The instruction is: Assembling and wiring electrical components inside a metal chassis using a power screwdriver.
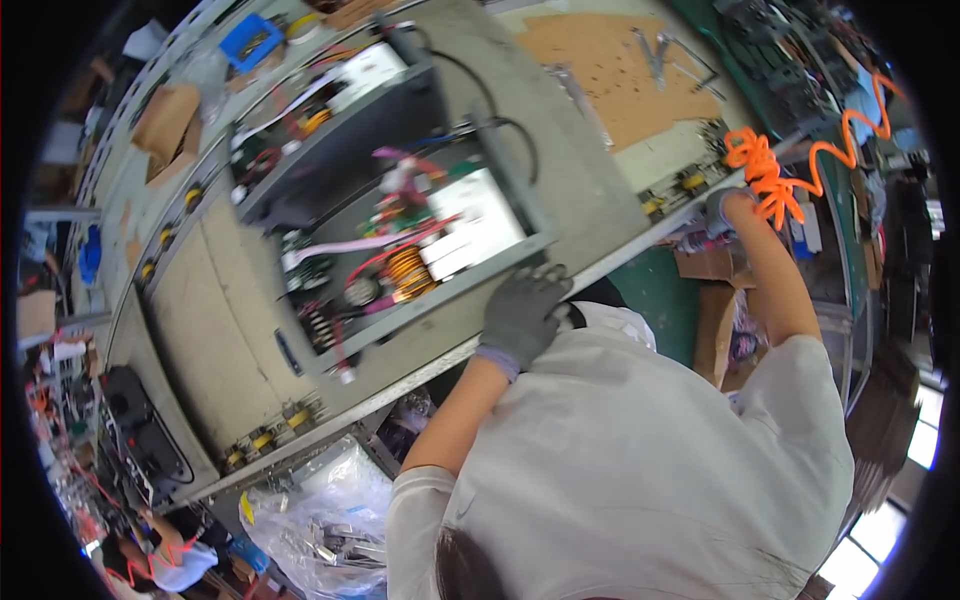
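My left hand (525, 312), in a grey glove, rests at the bench's front edge with its fingers apart against the near wall of an open grey metal housing (395, 325). Inside that housing are a copper-wound coil (410, 272), a white plate (472, 222), circuit boards and red and pink wires. A second open housing (345, 150) of the same kind stands behind it. Off to the right, my right hand (720, 212), gloved too, reaches down past the bench edge, beside an orange coiled air hose (765, 175). Its fingers are mostly hidden, and what they touch cannot be made out.
Hand tools (660, 62) lie on a cardboard sheet (575, 50) at the far right. A clear plastic bag (330, 530) of metal parts sits below the bench. Cardboard boxes (712, 330) stand under my right arm. Another person (175, 560) is at the lower left.
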A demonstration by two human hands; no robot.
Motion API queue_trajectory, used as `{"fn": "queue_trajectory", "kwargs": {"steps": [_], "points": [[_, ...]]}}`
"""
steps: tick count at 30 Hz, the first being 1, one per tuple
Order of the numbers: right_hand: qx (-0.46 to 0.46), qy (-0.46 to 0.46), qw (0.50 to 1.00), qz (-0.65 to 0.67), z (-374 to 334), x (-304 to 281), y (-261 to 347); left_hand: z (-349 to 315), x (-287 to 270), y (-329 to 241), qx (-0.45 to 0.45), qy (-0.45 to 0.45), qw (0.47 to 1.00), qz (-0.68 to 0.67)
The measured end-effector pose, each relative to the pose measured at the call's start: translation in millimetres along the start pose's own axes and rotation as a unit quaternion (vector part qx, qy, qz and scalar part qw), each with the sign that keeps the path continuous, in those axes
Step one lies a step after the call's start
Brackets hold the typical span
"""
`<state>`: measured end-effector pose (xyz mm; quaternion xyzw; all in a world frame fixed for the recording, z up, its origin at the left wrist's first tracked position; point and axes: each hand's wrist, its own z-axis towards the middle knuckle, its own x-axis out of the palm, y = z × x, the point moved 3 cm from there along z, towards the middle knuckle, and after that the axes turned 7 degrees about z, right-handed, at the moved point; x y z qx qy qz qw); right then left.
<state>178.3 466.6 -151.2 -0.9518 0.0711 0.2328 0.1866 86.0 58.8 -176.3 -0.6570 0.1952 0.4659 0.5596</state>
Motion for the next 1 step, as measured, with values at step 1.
{"fn": "queue_trajectory", "kwargs": {"steps": [1], "points": [[-0.008, -0.145, 0.982, -0.123, -23.3, -16.1, 18.3, -0.1, 2.5, 5.1, 0.001, 0.053, 0.998, -0.015]]}}
